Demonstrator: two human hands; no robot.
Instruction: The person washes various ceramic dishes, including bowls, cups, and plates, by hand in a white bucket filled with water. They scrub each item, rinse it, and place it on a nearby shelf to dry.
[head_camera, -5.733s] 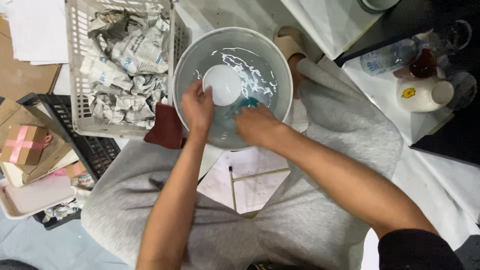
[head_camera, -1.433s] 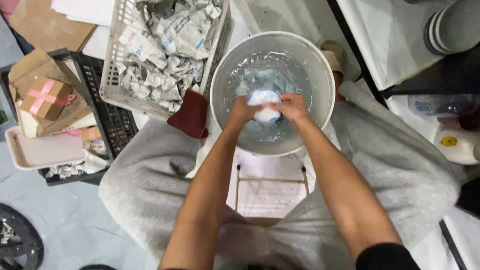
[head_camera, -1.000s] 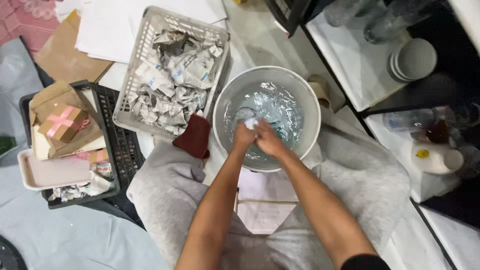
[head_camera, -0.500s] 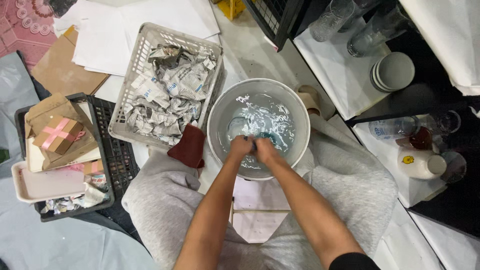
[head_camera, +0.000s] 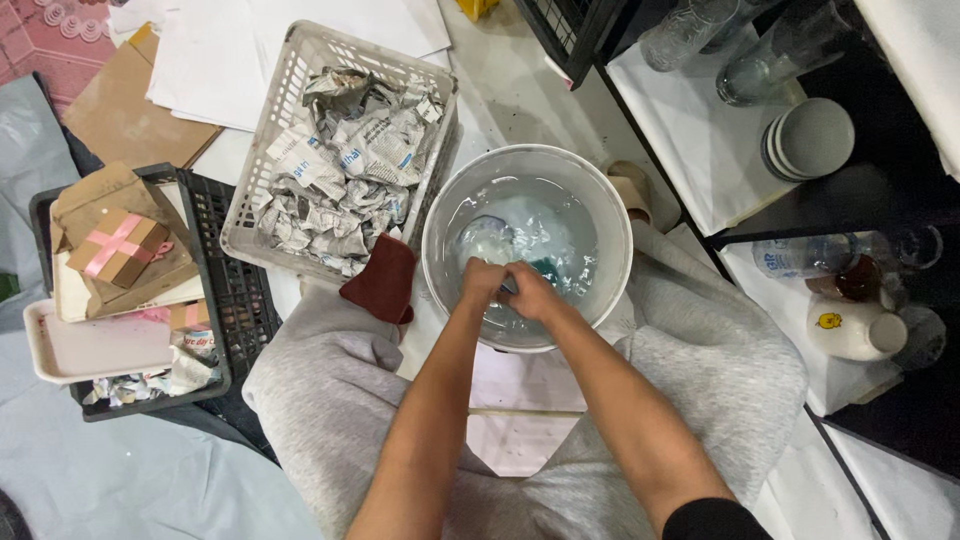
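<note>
While submerged, both hands' fingers (head_camera: 515, 287) clasp something hidden underwater.

one bucket (head_camera: 600, 190), two baskets (head_camera: 262, 215), two hands (head_camera: 484, 280)

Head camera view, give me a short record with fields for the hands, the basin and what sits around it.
left hand: in the water, closed, against the right hand
right hand: in the water, closed; what it grips is hidden
round white plastic basin: holds water, stands between the knees
pale plastic basket: left of the basin, full of crumpled newspaper
dark red cloth: between basket and basin
</note>
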